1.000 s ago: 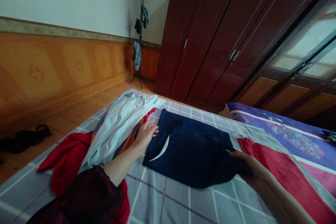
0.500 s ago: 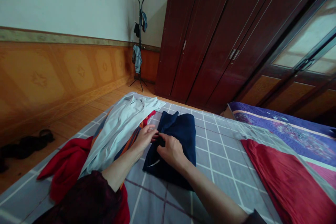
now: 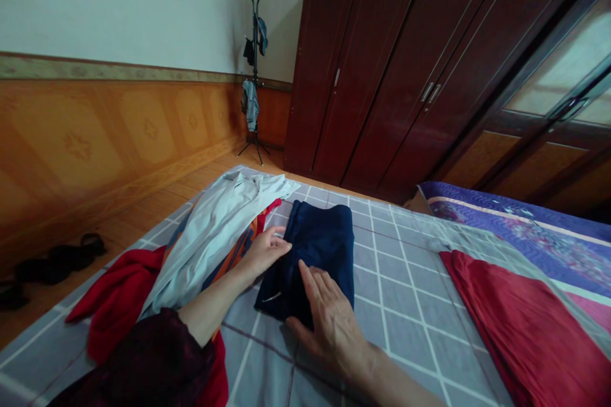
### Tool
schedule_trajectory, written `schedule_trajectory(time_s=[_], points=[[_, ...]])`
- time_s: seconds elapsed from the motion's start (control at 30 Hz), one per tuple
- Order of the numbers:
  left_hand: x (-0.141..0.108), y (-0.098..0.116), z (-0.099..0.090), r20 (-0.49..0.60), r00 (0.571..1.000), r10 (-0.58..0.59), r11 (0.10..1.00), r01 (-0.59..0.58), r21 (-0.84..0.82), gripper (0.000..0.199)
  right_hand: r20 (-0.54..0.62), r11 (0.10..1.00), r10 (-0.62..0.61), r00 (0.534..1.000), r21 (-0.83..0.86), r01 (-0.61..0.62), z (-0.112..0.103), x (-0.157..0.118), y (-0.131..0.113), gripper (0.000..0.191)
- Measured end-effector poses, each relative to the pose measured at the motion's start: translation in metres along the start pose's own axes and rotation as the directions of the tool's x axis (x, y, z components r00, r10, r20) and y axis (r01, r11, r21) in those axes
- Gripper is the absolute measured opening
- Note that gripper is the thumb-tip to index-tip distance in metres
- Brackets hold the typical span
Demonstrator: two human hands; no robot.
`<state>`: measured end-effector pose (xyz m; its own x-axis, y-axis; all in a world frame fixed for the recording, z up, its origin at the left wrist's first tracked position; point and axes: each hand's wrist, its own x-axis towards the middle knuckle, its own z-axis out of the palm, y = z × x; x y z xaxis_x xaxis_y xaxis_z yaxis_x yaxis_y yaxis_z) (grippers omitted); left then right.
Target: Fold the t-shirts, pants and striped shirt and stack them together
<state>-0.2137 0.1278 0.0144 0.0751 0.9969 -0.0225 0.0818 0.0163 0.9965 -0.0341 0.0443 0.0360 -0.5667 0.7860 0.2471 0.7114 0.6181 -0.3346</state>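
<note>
A navy cloth garment [image 3: 317, 254] lies folded into a narrow rectangle on the grey checked bedsheet [image 3: 405, 311]. My left hand [image 3: 265, 252] rests against its left edge, fingers loosely apart and holding nothing. My right hand [image 3: 329, 324] lies flat and spread on its near corner, pressing without gripping. To the left of the navy garment lie a pale grey-blue shirt [image 3: 214, 235] and an orange and navy striped garment [image 3: 233, 261], close to my left wrist.
A red cloth [image 3: 119, 299] and a dark maroon sleeve [image 3: 143, 362] lie at lower left, and another red cloth [image 3: 506, 311] at right. Beyond are a purple quilt [image 3: 520, 235], a wardrobe [image 3: 382, 63], a coat rack [image 3: 254, 70] and black footwear [image 3: 57, 264] on the wooden floor.
The navy garment, wide a second ago, is now folded narrow. My right hand has let go of its fold and moved toward me, its fingers now spread on the near corner.
</note>
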Motion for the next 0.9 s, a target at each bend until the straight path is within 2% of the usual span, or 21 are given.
schedule_trajectory(time_s=[0.17, 0.33, 0.43, 0.53, 0.6, 0.73, 0.83, 0.9], points=[[0.001, 0.001, 0.003, 0.071, 0.996, -0.062, 0.997, 0.058, 0.059, 0.061, 0.053, 0.992, -0.083, 0.995, -0.089, 0.087, 0.017, -0.014, 0.003, 0.054], [0.000, 0.006, -0.002, 0.077, 0.995, -0.062, 0.991, 0.053, 0.119, 0.054, -0.040, 0.991, -0.098, 0.994, -0.095, 0.093, 0.012, -0.013, 0.007, 0.042], [-0.005, 0.012, -0.006, 0.179, 0.980, -0.085, 0.975, 0.045, 0.217, 0.069, -0.110, 0.994, -0.058, 0.992, -0.097, 0.048, 0.010, -0.015, 0.014, 0.033], [-0.010, 0.015, -0.010, 0.271, 0.958, -0.097, 0.952, 0.010, 0.307, 0.080, -0.128, 0.994, -0.031, 0.991, -0.110, 0.017, 0.010, -0.015, 0.021, 0.028], [-0.011, 0.016, -0.013, 0.320, 0.941, -0.113, 0.957, 0.017, 0.288, 0.078, -0.104, 0.993, -0.019, 0.994, -0.120, 0.006, 0.008, -0.014, 0.024, 0.026], [-0.009, 0.022, -0.019, 0.384, 0.909, -0.162, 0.981, 0.108, 0.159, 0.075, 0.001, 0.984, 0.014, 1.000, -0.177, -0.013, -0.002, -0.012, 0.022, 0.021], [-0.009, 0.026, -0.023, 0.404, 0.888, -0.220, 0.971, 0.158, 0.180, 0.076, 0.055, 0.970, 0.018, 0.998, -0.244, -0.004, -0.012, -0.013, 0.017, 0.024], [-0.011, 0.029, -0.025, 0.441, 0.866, -0.236, 0.963, 0.146, 0.228, 0.080, 0.068, 0.962, 0.005, 0.998, -0.273, 0.014, -0.017, -0.015, 0.016, 0.025]])
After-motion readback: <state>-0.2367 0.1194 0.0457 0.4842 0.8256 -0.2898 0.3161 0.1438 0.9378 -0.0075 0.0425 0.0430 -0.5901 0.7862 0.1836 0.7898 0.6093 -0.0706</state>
